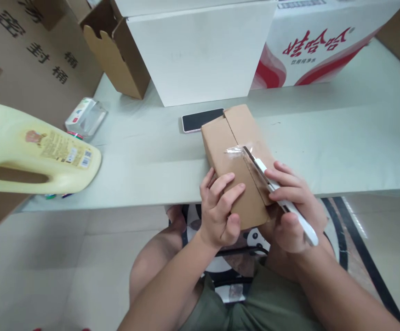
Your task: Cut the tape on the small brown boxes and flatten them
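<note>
Small brown box (229,165) is at the front edge of the table (145,161), near end overhanging toward the person's lap, far end right by the phone (200,120), partly covering it from view. Can't tell how much weight the table takes versus the hands.

Left hand (220,209): fingers half curled and spread over the near left side of the box, fingertips on the top flap, thumb toward the near end. Steadying grip, by the look of it; no tool in it.

Right hand (298,197): closed round the handle of a white knife (289,207), thumb on one side, fingers on the other. Blade out, tip at the clear tape (235,150) where the two flaps meet.

Progress: early, I'd say. Tape looks wrinkled and lifted around the tip, so the cut has probably begun there (can't confirm it's through; glare hides the edge). Both flaps lie down, slightly uneven along the seam, and no contents show. Left to do, as far as this view goes: the rest of the tape along the seam, then the flaps, neither folded back yet. Underside and near end are mostly hidden, so no call on tape there.
</note>
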The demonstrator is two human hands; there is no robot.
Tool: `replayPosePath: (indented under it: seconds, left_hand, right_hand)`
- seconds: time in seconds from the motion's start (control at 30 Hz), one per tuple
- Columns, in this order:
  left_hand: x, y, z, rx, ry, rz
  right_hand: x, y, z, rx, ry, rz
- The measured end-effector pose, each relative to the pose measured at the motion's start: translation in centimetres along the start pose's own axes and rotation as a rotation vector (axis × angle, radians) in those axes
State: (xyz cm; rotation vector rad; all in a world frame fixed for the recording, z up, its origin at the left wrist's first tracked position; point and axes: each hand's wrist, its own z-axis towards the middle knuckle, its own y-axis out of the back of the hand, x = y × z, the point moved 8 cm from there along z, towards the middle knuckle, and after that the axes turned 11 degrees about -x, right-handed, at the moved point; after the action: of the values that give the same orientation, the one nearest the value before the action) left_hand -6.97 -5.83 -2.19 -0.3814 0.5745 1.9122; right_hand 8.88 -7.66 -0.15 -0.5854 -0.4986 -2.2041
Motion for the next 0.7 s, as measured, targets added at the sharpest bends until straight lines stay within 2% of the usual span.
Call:
replayPosePath:
  seconds: [0.23, 0.53, 0.7]
  left_hand:
    - [0.1, -0.1, 0.2, -0.033, 0.007, -0.016]
    - [0.1, -0.5, 0.5, -0.028, 0.008, -0.011]
    - [0.1, -0.7, 0.5, -0.016, 0.012, 0.003]
  right_hand:
    - [0.8, -0.6, 0.6, 0.049, 0.033, -0.063]
    - [1.7, -1.0, 1.5, 0.062, -0.012, -0.154]
    - [2.1, -1.7, 2.4, 0.111, -0.009, -0.187]
